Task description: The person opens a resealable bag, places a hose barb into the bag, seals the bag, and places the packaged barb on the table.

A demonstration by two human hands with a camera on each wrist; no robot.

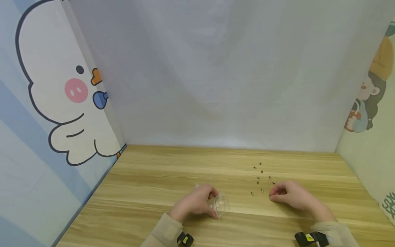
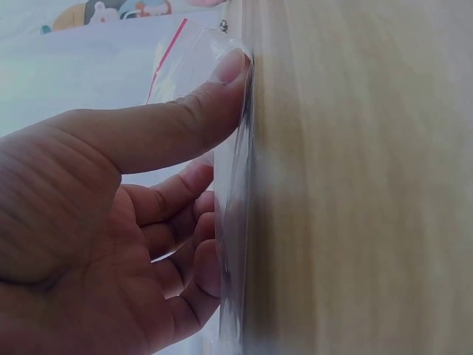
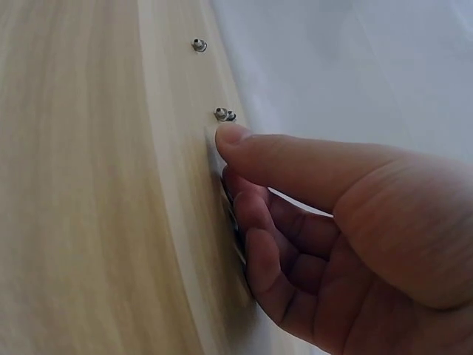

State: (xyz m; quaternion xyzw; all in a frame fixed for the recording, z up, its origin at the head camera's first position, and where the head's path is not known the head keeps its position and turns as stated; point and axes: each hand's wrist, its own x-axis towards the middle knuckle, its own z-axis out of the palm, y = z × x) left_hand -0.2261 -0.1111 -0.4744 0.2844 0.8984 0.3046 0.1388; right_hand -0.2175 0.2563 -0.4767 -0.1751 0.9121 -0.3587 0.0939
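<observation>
My left hand (image 1: 194, 204) holds a small clear plastic zip bag (image 1: 219, 205) against the wooden table (image 1: 172, 171). In the left wrist view the thumb presses the bag (image 2: 192, 59), which has a red strip, onto the wood, and the fingers of the left hand (image 2: 111, 222) curl behind it. My right hand (image 1: 293, 197) rests on the table with curled fingers beside several small metal screws (image 1: 260, 178). In the right wrist view the thumb tip of the right hand (image 3: 332, 222) lies just short of one screw (image 3: 224, 115). Whether the fingers pinch anything is hidden.
Another screw (image 3: 199, 45) lies farther along the wood. A pale backdrop (image 1: 216, 85) closes the back of the table. Cartoon-printed panels stand at the left (image 1: 55, 103) and right (image 1: 370, 103) sides. Both wrists wear camera straps.
</observation>
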